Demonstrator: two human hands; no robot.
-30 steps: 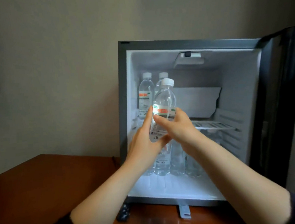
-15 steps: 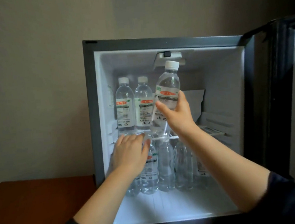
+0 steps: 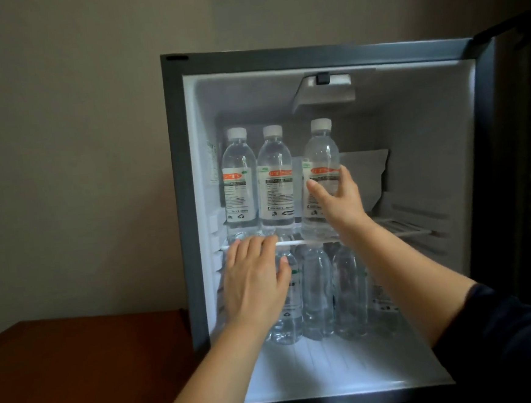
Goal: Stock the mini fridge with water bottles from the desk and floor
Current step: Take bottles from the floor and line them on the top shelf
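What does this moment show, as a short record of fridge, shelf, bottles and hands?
fridge: door open
shelf: two bottles upright at left
third bottle: upright beside them, base at the shelf's front edge
right hand: grips the third bottle
left hand: flat, fingertips at the shelf's front rail
lower bottles: upright in a row under the shelf

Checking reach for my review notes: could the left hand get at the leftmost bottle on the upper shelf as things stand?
Probably yes. The left hand holds nothing, its fingers lie at the shelf's front rail just below the leftmost bottle, and nothing stands in front of it.
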